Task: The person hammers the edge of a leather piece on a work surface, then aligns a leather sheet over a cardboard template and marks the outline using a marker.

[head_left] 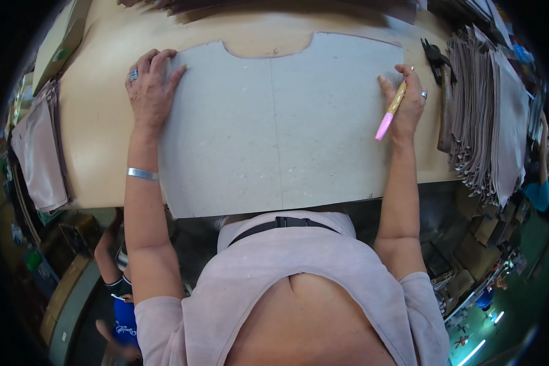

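A large pale grey garment pattern (238, 128) lies flat before me, with a curved neckline cut into its far edge and a thin line down its middle. A sliver of mauve fabric (358, 38) shows along that far edge. My left hand (149, 91) rests at the pattern's far left corner, fingers stretched and the thumb on its edge. At the right edge, my right hand (407, 102) holds a marker pen (393, 110) with a yellow-brown barrel and a pink end. Its thumb is extended toward the pattern.
The pattern lies on a pale tabletop (94, 146). To the right are a hammer (444, 91) with a wooden handle and a tall stack of mauve fabric pieces (488, 110). More folded fabric (39, 152) hangs over the left side. Another person in blue (125, 320) is at lower left.
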A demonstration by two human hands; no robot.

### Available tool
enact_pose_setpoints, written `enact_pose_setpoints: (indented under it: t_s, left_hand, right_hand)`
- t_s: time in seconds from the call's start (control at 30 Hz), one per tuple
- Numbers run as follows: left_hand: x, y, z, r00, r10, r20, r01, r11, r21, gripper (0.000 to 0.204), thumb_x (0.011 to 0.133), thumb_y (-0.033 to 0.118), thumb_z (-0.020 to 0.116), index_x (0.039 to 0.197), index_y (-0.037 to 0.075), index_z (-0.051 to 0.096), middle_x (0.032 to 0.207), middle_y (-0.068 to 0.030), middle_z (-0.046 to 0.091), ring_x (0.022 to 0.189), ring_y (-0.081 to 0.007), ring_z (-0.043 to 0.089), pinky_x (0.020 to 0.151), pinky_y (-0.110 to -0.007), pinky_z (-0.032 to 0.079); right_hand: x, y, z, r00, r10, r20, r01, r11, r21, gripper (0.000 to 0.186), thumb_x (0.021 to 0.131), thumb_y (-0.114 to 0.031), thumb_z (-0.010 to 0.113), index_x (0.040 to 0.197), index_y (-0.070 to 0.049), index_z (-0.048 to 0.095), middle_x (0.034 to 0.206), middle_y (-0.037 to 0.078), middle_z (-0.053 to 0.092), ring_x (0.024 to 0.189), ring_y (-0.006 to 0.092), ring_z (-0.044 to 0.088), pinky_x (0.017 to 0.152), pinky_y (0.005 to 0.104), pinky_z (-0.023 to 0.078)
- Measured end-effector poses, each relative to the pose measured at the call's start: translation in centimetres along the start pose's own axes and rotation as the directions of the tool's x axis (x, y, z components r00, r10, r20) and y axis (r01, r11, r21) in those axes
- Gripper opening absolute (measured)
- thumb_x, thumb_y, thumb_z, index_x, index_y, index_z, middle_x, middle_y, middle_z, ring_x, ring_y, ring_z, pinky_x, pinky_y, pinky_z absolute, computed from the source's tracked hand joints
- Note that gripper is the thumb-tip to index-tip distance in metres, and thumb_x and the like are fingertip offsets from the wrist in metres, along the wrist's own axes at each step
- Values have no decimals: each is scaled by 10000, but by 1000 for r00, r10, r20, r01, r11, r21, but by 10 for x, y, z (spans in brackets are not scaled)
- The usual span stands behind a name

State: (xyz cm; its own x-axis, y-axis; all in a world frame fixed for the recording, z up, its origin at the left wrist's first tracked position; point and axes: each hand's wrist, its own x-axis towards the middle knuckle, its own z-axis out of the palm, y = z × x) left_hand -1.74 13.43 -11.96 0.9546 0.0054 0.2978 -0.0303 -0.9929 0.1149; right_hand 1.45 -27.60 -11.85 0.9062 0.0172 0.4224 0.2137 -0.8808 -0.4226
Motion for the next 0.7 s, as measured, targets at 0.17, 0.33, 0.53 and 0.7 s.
enact_pose_setpoints:
  t_s: [0.17, 0.33, 0.53, 0.7]
  left_hand:
    - [3, -1, 4, 1000, -20, 3, 20, 1000, 23, 305, 842, 374, 574, 1100, 212, 554, 1162, -42, 506, 1136, -249, 443, 958, -434, 300]
    - [12, -2, 5, 1000, -1, 16, 2, 999, -45, 275, 854, 363, 559, 1041, 162, 551, 1114, -23, 522, 1092, -237, 465, 941, -428, 310]
    - [21, -2, 9, 999, 33, 0, -33, 999, 7, 229, 861, 340, 552, 964, 135, 551, 1026, -17, 544, 1027, -240, 491, 900, -420, 340]
    - [24, -2, 12, 997, 67, -43, -69, 997, -45, 195, 857, 302, 565, 899, 112, 548, 940, -32, 561, 927, -248, 519, 806, -398, 393]
  right_hand:
    - [0, 1, 0, 1000, 13, -9, -13, 1000, 14, 383, 684, -181, 744, 990, -54, 553, 965, 89, 612, 916, 281, 575, 809, 371, 409]
    - [-1, 1, 3, 1000, 9, -15, -9, 1000, -6, 398, 679, -175, 747, 1005, -66, 545, 980, 83, 609, 928, 274, 569, 819, 370, 398]
    - [-1, -1, 3, 999, 29, -20, -30, 999, -40, 401, 673, -167, 750, 1002, -70, 543, 976, 78, 609, 926, 267, 566, 822, 364, 388]
    - [-1, -5, 2, 999, 46, -13, -47, 998, -52, 405, 665, -158, 754, 1002, -74, 546, 977, 76, 609, 928, 262, 564, 819, 361, 386]
